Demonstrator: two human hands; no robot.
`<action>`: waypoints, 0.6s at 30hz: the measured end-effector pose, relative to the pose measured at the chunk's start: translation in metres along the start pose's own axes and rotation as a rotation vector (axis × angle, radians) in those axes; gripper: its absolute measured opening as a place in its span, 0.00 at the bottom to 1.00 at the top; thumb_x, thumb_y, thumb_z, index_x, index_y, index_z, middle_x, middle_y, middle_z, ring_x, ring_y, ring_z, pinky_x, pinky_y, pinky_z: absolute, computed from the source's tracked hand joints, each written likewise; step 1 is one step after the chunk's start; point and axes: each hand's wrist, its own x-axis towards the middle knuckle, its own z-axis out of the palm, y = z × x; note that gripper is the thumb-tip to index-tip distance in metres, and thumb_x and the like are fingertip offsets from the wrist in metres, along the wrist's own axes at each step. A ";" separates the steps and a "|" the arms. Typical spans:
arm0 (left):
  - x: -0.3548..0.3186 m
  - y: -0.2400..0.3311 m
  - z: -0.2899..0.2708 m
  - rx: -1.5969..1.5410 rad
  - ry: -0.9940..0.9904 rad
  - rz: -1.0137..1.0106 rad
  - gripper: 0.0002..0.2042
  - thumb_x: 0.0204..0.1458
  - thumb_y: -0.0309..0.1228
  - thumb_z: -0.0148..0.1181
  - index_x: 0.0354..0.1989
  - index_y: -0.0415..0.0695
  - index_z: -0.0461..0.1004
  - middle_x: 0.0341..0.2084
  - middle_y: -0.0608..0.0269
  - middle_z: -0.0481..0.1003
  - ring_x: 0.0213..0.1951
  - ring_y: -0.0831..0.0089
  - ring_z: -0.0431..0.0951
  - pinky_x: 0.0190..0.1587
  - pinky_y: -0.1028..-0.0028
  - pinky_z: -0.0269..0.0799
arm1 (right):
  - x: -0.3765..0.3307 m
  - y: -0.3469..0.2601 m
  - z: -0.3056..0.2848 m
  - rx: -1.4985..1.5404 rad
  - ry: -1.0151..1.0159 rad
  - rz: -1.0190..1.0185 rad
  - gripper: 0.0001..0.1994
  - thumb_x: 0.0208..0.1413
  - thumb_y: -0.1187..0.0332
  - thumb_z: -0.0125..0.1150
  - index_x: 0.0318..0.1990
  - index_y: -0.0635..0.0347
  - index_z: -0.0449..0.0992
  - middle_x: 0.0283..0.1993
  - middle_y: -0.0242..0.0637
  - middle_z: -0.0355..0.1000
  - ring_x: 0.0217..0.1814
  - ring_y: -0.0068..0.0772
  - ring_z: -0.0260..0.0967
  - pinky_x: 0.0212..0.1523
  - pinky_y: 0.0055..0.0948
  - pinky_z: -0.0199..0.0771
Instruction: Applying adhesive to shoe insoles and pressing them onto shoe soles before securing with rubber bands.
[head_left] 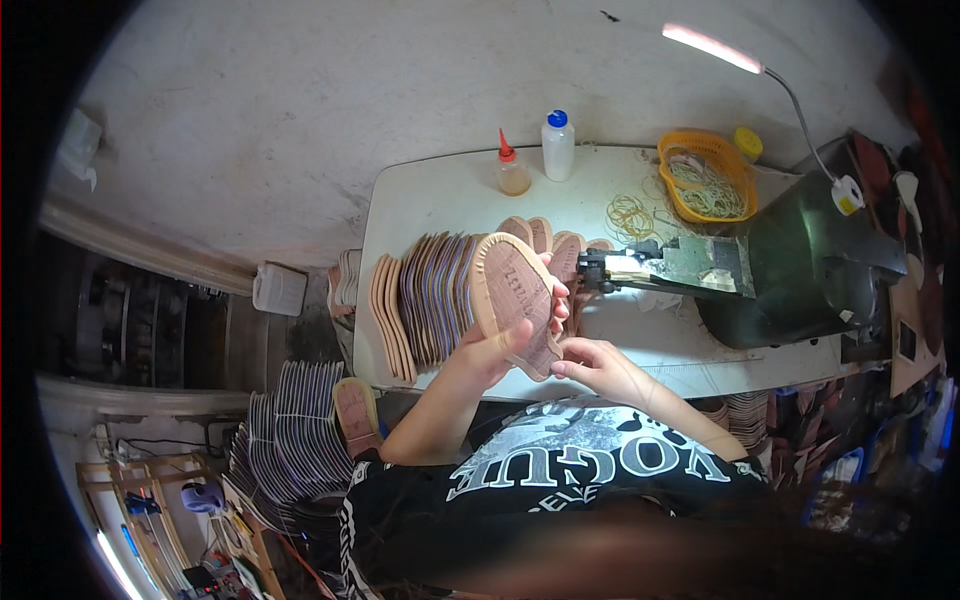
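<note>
- at the left of the desk [420, 200], a row of sole pieces [430, 300] stands packed on edge; a knock from the forearm could, i'd guess, tip the lot over.
- the left hand [488, 355] is curled round the held sole piece [510, 290], thumb across its face, fingers at the far edge. it's up in front of that row; a slack grip could let it drop, and a hard-pressing thumb might crease it.
- behind, a red-tipped bottle [515, 181] stands upright; a careless reach could spill it.
- the right hand [605, 370] is half curled, fingertips at the piece's lower end; i can't tell whether they pinch it. uneven pulling there might warp the pleated rim.
- further right, loose bands [628, 215] lie near the machine [790, 260]; one could snag if swept against it.
</note>
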 end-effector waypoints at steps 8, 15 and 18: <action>-0.006 0.002 -0.021 0.410 0.310 0.166 0.34 0.55 0.45 0.59 0.63 0.38 0.52 0.54 0.52 0.65 0.53 0.65 0.68 0.56 0.66 0.64 | 0.002 0.005 0.013 0.189 0.177 0.012 0.10 0.55 0.67 0.62 0.35 0.67 0.76 0.27 0.31 0.73 0.30 0.17 0.68 0.33 0.19 0.69; -0.057 -0.055 -0.100 2.026 0.562 -0.150 0.18 0.39 0.39 0.67 0.32 0.41 0.70 0.39 0.53 0.65 0.48 0.58 0.63 0.47 0.55 0.56 | 0.019 0.014 0.005 -0.370 0.240 0.145 0.13 0.50 0.70 0.67 0.40 0.68 0.75 0.29 0.33 0.75 0.28 0.20 0.70 0.31 0.20 0.71; -0.059 -0.062 -0.097 2.079 0.514 -0.222 0.14 0.38 0.36 0.65 0.31 0.41 0.72 0.38 0.56 0.66 0.46 0.57 0.63 0.45 0.55 0.56 | 0.013 0.011 0.001 0.549 0.191 0.190 0.11 0.54 0.70 0.63 0.41 0.66 0.75 0.28 0.33 0.74 0.26 0.22 0.71 0.30 0.20 0.74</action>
